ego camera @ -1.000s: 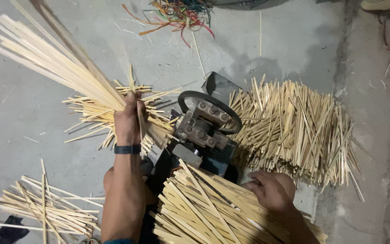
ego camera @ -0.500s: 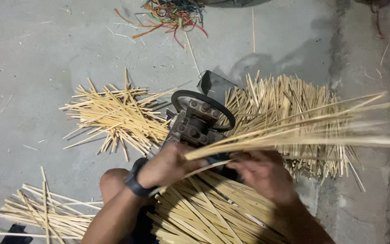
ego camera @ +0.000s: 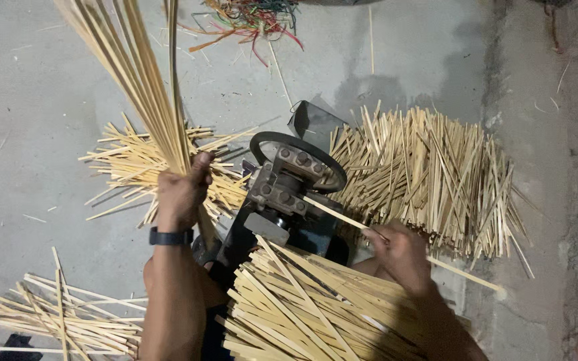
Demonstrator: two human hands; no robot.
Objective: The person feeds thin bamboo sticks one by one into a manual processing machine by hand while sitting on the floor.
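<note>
My left hand (ego camera: 182,190), with a dark wristband, grips a bundle of long pale bamboo strips (ego camera: 132,73) that fans up toward the top left. My right hand (ego camera: 399,253) holds a single thin strip (ego camera: 342,215); its tip points into a small dark metal machine (ego camera: 289,194) with a round wheel and bolts, standing between my hands. A heap of cut strips (ego camera: 302,314) lies across my lap, below the machine.
A large pile of short sticks (ego camera: 429,174) lies right of the machine and a smaller pile (ego camera: 135,164) left of it. Another stick pile (ego camera: 61,321) sits bottom left. Coloured strands (ego camera: 249,17) lie on the concrete floor at the top.
The bundle, held by both hands and pointing right half a second ago, now stands up to the left in my left hand alone. My right hand now holds one strip at the machine.
</note>
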